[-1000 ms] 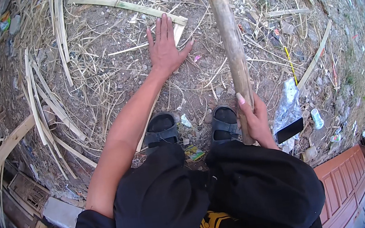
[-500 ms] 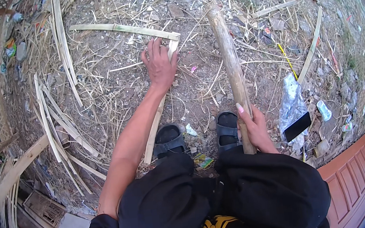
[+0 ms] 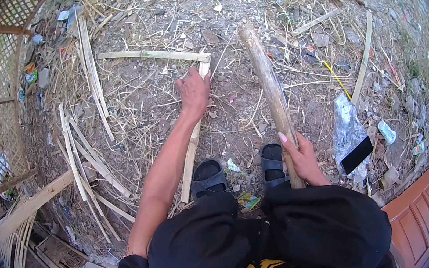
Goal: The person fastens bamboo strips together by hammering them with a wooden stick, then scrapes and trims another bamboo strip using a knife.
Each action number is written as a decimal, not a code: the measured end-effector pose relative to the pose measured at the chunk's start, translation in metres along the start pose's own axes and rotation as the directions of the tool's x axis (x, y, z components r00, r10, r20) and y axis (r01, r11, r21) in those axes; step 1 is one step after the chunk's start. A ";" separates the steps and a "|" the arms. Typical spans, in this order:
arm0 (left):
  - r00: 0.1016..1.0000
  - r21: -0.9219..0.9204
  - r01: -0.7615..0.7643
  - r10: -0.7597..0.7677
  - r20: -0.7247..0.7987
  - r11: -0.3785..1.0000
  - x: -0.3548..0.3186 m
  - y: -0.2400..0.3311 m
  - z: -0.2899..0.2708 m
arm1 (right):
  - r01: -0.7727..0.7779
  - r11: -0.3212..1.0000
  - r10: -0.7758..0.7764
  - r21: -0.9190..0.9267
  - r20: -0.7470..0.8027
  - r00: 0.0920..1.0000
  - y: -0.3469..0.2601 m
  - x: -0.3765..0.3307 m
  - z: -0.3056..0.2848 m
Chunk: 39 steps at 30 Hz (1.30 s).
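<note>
- Left hand: the nearer of the two to the pale strips; it sits over the far part of the lengthwise strip, fingers curled. From where I stand, I cannot tell whether they close on the strip or merely rest against it.
- Lengthwise strip: lies on the ground directly at and beneath the left hand; its long axis runs near to far, leaning slightly right at the far end. The near end lies just left of the left sandal.
- Cross strip: lies beyond the left hand, its long axis running left to right; its right end meets the far end of the lengthwise strip, forming a corner.
- Right hand: wrapped around the near end of the wooden club, well apart from both strips.
- Wooden club: lies to the right of the left hand; its long axis runs away from the right hand, leaning left toward the corner without reaching it. Whether its far end touches the ground cannot be told.
</note>
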<state>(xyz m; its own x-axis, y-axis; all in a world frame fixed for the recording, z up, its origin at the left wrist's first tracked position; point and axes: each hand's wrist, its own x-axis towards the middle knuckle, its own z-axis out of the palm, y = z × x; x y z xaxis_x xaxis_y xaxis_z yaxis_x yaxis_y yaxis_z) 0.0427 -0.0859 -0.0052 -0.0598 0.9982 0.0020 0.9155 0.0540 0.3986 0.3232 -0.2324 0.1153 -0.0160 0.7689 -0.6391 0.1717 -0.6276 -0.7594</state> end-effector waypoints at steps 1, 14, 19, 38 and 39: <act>0.993 -0.160 0.112 -0.103 0.062 0.981 0.003 0.000 -0.011 | 0.009 1.000 -0.009 0.010 0.007 1.000 -0.002 0.000 0.001; 0.958 -0.397 0.131 -0.218 -0.184 0.909 0.004 0.032 -0.086 | 0.448 0.790 -0.468 -0.419 0.059 0.882 -0.065 0.014 -0.006; 0.963 -0.450 0.153 -0.235 -0.133 0.880 0.002 0.035 -0.099 | 0.456 0.821 -0.437 -0.344 0.138 0.889 -0.094 0.004 0.014; 0.985 -0.454 0.123 -0.166 -0.056 0.883 -0.003 0.027 -0.093 | 0.330 0.762 -0.296 -0.558 0.153 0.943 -0.064 0.019 0.016; 0.984 -0.458 0.156 -0.179 -0.006 0.875 -0.005 0.025 -0.090 | 0.372 0.783 -0.353 -0.499 0.135 0.926 -0.062 0.017 0.015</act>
<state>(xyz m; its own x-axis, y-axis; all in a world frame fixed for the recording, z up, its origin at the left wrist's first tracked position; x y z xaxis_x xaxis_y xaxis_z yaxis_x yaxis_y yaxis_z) 0.0300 -0.0916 0.0873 -0.2252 0.9722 -0.0635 0.6096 0.1914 0.7693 0.2975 -0.1820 0.1499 -0.2083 0.9172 -0.3397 0.6204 -0.1445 -0.7708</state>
